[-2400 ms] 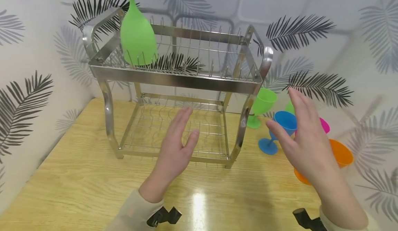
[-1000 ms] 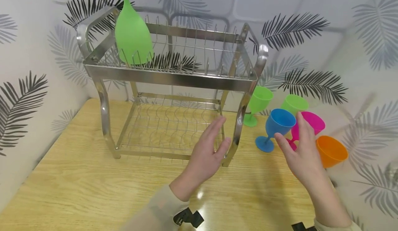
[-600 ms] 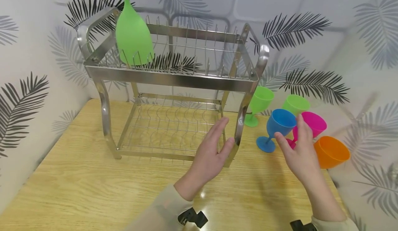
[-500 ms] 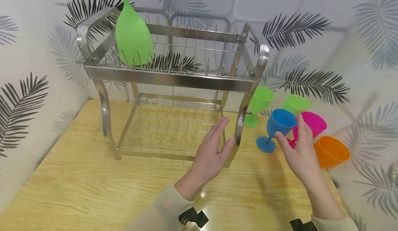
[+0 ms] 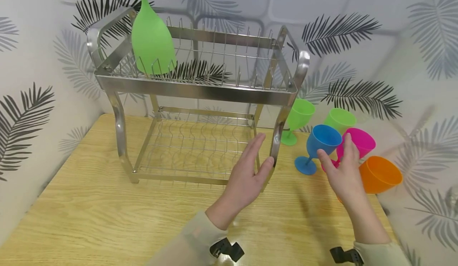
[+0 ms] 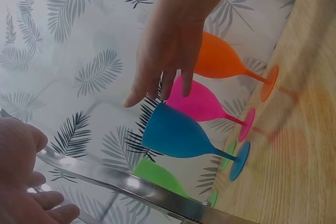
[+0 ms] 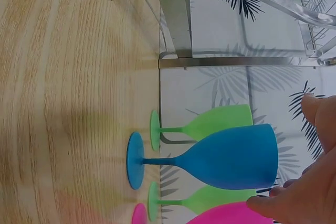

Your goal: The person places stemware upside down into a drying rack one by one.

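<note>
Hovering R of the rack (image 5: pixel 200 90), the R hand (image 5: pixel 344 175) has its fingers spread, holding nothing, nr the blue goblet (image 5: pixel 323 140); contact unclear. L hand (image 5: pixel 245 179), also empty w/ fingers straight, is by the rack's R front leg (image 5: pixel 280 134). Goblets R of the rack stand mouth-up on the worktop (image 5: pixel 107 218), prob. steady b/c of broad feet. Spatula (image 5: pixel 152 43), rack's top tier, L end, prob. upright b/c slotted there.

Head view bright, fairly even; soft shadow across table (image 5: pixel 89 214) at right. Rack (image 5: pixel 200 92) glints. Wrist views dimmer, greyer.
</note>
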A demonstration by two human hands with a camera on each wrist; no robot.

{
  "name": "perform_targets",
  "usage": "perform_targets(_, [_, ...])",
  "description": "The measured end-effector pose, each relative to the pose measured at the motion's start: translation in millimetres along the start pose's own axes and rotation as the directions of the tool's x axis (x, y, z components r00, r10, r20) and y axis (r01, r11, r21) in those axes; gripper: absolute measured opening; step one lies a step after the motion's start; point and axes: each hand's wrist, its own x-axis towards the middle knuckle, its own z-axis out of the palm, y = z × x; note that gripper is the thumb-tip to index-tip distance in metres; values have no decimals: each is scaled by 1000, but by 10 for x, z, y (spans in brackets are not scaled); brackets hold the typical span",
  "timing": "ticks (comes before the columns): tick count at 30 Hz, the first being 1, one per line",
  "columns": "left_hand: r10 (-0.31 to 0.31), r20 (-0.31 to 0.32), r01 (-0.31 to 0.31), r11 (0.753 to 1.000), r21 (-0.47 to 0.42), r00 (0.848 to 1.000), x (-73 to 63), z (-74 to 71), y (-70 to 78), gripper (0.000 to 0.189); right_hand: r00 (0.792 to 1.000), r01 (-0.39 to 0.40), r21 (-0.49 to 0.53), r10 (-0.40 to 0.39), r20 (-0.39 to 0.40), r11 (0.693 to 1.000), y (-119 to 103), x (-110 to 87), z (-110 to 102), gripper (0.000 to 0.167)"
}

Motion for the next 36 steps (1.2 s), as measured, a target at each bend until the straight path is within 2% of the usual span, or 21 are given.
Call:
perform_targets(12, [1,4,0,1000,-23,1000,7,41,9,68,998,-66,83,65,19,994,78,69,35,103])
perform_targets(23, [-5,7,5,1000,-16,1000,13,78,10,68,990,-143,229,139,31,963,137,157,83,115])
perform_targets(36, [20,15,-19,1000,-15,1000,-21,124,-12,67,982,-190,293,185,46,937,176,246,132,117])
